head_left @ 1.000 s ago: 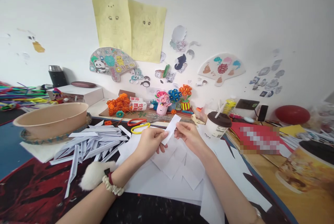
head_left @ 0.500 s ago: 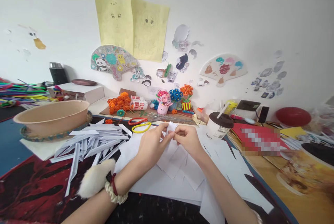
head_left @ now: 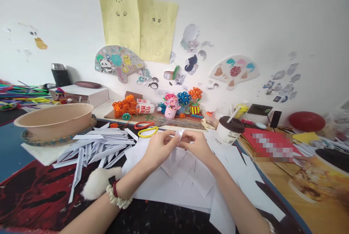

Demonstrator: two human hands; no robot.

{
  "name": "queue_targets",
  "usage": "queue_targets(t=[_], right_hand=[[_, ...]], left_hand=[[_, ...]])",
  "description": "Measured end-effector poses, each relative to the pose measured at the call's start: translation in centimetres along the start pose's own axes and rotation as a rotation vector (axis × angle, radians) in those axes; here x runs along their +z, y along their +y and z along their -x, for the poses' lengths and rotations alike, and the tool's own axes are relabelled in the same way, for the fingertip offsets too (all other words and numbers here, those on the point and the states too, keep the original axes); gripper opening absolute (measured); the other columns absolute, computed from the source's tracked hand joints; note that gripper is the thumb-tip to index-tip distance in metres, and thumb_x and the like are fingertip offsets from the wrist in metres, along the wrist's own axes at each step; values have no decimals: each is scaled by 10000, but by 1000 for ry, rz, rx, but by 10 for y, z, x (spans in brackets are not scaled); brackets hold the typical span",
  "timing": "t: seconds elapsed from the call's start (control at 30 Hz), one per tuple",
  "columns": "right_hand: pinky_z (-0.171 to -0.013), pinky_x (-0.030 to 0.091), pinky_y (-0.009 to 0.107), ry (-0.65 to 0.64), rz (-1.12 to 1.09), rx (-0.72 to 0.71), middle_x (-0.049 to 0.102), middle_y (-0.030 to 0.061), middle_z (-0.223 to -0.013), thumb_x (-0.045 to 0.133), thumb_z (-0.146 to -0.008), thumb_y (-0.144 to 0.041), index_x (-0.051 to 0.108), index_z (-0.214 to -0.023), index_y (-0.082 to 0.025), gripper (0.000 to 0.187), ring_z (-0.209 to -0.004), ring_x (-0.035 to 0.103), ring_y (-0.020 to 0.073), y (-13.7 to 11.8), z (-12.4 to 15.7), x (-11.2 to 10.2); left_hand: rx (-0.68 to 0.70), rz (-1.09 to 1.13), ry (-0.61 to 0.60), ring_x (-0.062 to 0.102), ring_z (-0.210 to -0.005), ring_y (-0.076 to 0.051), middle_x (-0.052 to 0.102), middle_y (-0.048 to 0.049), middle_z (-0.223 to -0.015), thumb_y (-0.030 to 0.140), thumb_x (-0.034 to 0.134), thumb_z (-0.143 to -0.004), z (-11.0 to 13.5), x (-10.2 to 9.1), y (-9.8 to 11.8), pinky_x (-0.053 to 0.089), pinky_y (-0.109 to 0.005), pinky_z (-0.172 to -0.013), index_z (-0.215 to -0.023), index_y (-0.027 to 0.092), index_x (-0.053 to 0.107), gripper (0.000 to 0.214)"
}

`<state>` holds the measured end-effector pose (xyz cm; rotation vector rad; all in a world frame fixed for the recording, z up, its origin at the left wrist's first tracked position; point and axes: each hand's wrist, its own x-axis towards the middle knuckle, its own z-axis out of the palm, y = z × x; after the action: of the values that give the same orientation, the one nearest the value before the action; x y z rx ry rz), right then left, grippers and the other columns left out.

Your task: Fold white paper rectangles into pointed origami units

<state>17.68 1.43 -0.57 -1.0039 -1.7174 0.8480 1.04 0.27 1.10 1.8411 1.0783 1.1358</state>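
Between my two hands is a small piece of folded white paper (head_left: 180, 132), held up over the table. My left hand (head_left: 161, 149) pinches it from the left with thumb and fingers. From the right, my right hand (head_left: 196, 144) grips the same paper, its fingers curled. Part of the paper is hidden behind the fingers. Below my hands lie overlapping white paper sheets (head_left: 174, 190). To the left is a heap of folded white paper strips (head_left: 95, 146). Yellow-handled scissors (head_left: 147, 132) rest just behind my left hand.
A beige oval basin (head_left: 54, 121) stands at the left. A lidded drink cup (head_left: 229, 132) is right of my hands. Behind are orange flowers (head_left: 125, 107) and small potted craft flowers (head_left: 171, 112). A patterned bucket (head_left: 319, 179) sits at the far right.
The paper has turned in my fingers, and its upper end now shows folded edges. My left hand's grip has shifted slightly to the right.
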Motion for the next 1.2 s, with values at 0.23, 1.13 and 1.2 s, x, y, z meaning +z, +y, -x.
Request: queue_targets(t=[0.23, 1.13, 1.2], right_hand=[[-481, 422, 259, 55, -186, 55, 575, -6, -603, 685, -747, -402, 640, -730, -165, 242, -495, 513, 125, -6, -1, -4], [-656, 481, 306, 66, -370, 77, 709, 52, -758, 737, -734, -421, 755, -818, -165, 270, -718, 628, 195, -10, 0, 6], [-692, 490, 326, 63, -373, 72, 708, 51, -764, 739, -728, -429, 755, -837, -168, 283, -755, 637, 214, -10, 1, 7]], left_hand=[[-44, 154, 78, 524, -539, -121, 580, -11, -640, 410, 552, -809, -4, -5, -2, 453, -209, -455, -730, 133, 638, 301], [215, -186, 369, 586, -641, -135, 691, -6, -755, 335, 617, -826, 3, -2, 2, 442, -230, -560, -839, 192, 681, 158], [178, -173, 369, 588, -626, -136, 691, -4, -730, 335, 612, -829, 3, -2, 3, 437, -231, -556, -808, 187, 679, 163]])
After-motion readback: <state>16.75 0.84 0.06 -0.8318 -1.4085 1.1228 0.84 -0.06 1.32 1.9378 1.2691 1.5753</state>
